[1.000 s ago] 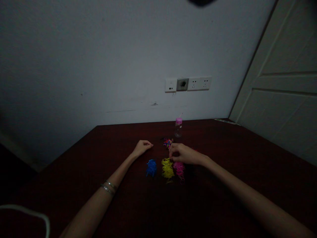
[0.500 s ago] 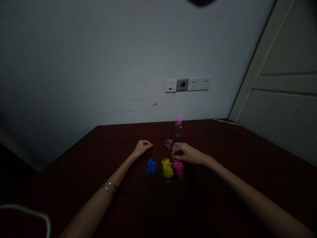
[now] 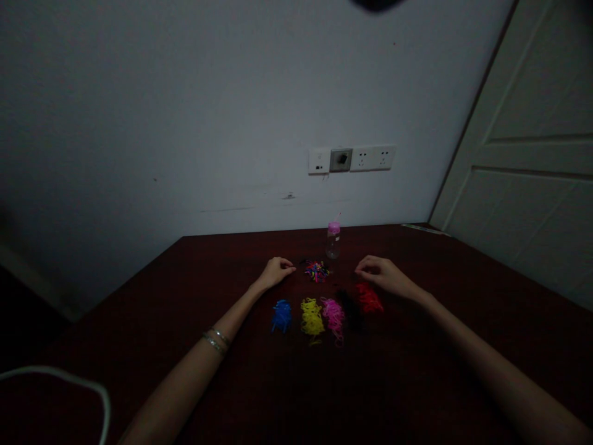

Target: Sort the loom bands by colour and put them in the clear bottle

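Observation:
On a dark red table (image 3: 417, 371) lie sorted heaps of small elastic bands: blue (image 3: 281, 315), yellow (image 3: 312, 316), pink (image 3: 334, 315), black (image 3: 351, 309) and red (image 3: 369, 298). A mixed-colour heap (image 3: 317, 271) lies behind them. My left hand (image 3: 276, 272) rests on the table left of the mixed heap, fingers curled, pinching toward it. My right hand (image 3: 382, 274) hovers just behind the red heap with fingertips pinched together; whatever they hold is too small to see.
A small clear bottle with a pink cap (image 3: 332, 240) stands behind the mixed heap near the wall. Wall sockets (image 3: 352, 159) sit above it. A door (image 3: 532, 154) is at the right. A white-edged object (image 3: 55, 395) shows at lower left.
My right hand has moved right from the mixed and pink heaps to behind the red heap, uncovering the black and red heaps. My left hand shifted slightly toward the mixed heap.

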Action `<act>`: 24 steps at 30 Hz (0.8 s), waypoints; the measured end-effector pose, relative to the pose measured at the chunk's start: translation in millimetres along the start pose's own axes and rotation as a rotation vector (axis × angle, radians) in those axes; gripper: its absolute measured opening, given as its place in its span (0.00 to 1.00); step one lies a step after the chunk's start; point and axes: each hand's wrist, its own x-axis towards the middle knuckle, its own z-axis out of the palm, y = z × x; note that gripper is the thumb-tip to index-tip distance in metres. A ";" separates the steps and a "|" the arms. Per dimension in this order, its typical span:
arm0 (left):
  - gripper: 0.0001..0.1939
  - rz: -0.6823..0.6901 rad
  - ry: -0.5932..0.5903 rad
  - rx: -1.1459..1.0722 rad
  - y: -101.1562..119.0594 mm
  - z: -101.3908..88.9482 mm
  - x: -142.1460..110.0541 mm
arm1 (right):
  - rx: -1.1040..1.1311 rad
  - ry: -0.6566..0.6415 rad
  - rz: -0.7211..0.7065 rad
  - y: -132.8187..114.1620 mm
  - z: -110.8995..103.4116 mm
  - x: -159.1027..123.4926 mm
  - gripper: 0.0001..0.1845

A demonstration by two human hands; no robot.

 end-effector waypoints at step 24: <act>0.09 -0.061 0.046 0.286 18.2 15.3 27.9 | -0.047 -0.035 -0.019 -15.0 5.4 -4.1 0.08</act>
